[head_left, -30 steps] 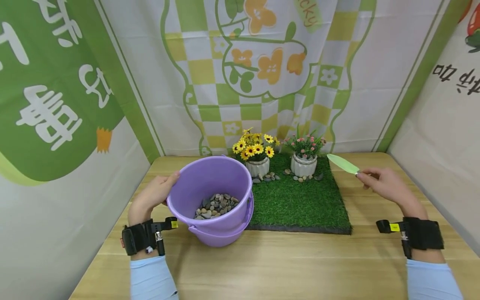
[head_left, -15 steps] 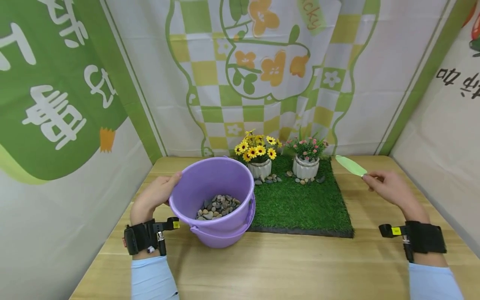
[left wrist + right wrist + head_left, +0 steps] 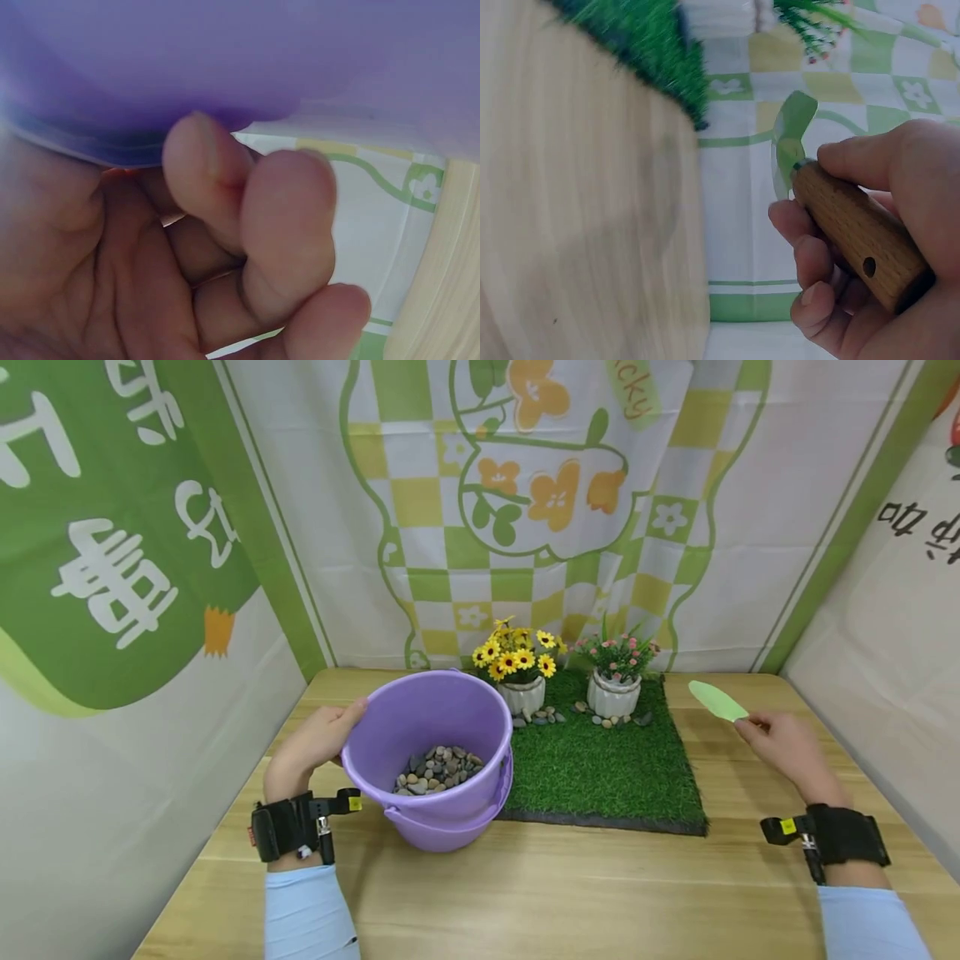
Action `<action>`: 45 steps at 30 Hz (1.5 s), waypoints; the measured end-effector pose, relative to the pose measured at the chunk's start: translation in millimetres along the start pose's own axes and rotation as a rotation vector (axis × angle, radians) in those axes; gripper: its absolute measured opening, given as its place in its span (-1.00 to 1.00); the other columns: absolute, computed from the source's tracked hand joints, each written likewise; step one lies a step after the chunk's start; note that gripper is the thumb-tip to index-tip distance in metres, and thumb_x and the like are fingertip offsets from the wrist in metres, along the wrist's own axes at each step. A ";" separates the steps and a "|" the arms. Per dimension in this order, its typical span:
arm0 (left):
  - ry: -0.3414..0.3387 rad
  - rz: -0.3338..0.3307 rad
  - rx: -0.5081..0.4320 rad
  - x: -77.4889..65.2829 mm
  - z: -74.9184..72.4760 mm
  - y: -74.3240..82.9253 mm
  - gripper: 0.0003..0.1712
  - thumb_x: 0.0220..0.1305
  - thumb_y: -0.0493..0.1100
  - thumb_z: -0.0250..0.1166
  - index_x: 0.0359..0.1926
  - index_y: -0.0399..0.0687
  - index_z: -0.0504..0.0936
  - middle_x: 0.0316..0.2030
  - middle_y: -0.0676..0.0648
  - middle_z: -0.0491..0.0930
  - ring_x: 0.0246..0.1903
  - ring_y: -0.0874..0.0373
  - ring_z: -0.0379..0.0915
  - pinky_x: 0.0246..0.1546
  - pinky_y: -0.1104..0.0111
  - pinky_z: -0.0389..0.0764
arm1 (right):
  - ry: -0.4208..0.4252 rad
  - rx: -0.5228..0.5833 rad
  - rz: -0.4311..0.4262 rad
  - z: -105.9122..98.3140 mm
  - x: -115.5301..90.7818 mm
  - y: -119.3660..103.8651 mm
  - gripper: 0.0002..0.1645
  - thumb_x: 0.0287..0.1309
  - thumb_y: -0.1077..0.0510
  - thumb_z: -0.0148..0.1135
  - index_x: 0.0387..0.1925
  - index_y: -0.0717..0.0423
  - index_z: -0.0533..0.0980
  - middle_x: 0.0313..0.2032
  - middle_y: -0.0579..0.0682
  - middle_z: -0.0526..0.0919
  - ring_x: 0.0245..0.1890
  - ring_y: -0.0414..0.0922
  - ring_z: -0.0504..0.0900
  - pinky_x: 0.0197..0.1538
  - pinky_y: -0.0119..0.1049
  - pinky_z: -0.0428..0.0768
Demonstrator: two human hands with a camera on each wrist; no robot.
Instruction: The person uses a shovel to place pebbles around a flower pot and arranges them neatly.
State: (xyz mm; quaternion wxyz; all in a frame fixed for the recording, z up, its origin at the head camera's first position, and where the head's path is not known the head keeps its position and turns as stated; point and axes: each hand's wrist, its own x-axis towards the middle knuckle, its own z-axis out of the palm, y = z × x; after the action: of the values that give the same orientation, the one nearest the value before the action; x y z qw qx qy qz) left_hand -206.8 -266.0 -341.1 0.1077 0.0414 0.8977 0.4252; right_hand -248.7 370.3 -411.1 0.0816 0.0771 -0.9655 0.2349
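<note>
My left hand (image 3: pixel 318 739) grips the left rim of a purple bucket (image 3: pixel 431 697), whose handle hangs down along its front right side. Grey and tan pebbles (image 3: pixel 438 770) lie in its bottom. In the left wrist view, curled fingers (image 3: pixel 289 217) show under the rim beside the purple wall. Off to the right, my right hand (image 3: pixel 783 747) holds a small hand trowel (image 3: pixel 717 701) over the wooden table, its pale green blade pointing up and left. The right wrist view shows the fingers and thumb around its brown wooden handle (image 3: pixel 862 232).
An artificial grass mat (image 3: pixel 600 768) lies right of the bucket on the wooden table (image 3: pixel 570 893). On its back part stand two white pots, one with yellow flowers (image 3: pixel 517 656), one with pink flowers (image 3: pixel 617 656). Pebbles (image 3: pixel 615 722) lie at their feet. Printed cloth walls enclose the table.
My right hand has moved right and slightly down with the trowel, away from the mat. The left hand keeps its grip on the bucket; the whole head view has shifted a little.
</note>
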 end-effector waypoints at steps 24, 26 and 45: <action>0.018 0.003 0.027 2.3 0.4 -4.8 -0.19 0.54 0.25 -0.24 -0.19 -0.38 0.65 -0.46 -0.19 0.72 -0.54 0.11 0.64 -0.37 0.26 0.66 | -0.072 -0.126 0.013 19.0 -1.6 19.8 -0.60 0.45 0.11 -0.16 -0.49 0.25 0.37 -0.64 0.01 0.32 -0.64 -0.10 0.26 -0.53 -0.28 0.19; 0.021 0.002 0.026 2.3 0.6 -4.8 -0.19 0.53 0.25 -0.23 -0.19 -0.38 0.66 -0.46 -0.18 0.72 -0.54 0.12 0.64 -0.37 0.26 0.66 | -0.091 -0.128 0.017 20.1 -1.2 20.2 -0.60 0.45 0.11 -0.17 -0.47 0.26 0.37 -0.63 0.03 0.33 -0.62 -0.09 0.28 -0.52 -0.28 0.19; 0.032 -0.001 0.021 0.3 0.0 -4.2 -0.21 0.51 0.28 -0.19 -0.20 -0.34 0.66 -0.47 -0.15 0.72 -0.53 0.13 0.63 -0.35 0.24 0.66 | -0.148 -0.145 0.055 28.9 -5.2 25.1 -0.58 0.47 0.12 -0.22 -0.49 0.23 0.37 -0.60 0.02 0.32 -0.57 -0.07 0.34 -0.50 -0.26 0.26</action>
State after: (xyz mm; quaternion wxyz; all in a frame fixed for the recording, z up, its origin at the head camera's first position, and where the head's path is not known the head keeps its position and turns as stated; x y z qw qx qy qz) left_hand -207.0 -268.5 -344.3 0.0933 0.0352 0.9037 0.4164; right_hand -251.9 379.4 -448.5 0.0089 0.0616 -0.9851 0.1604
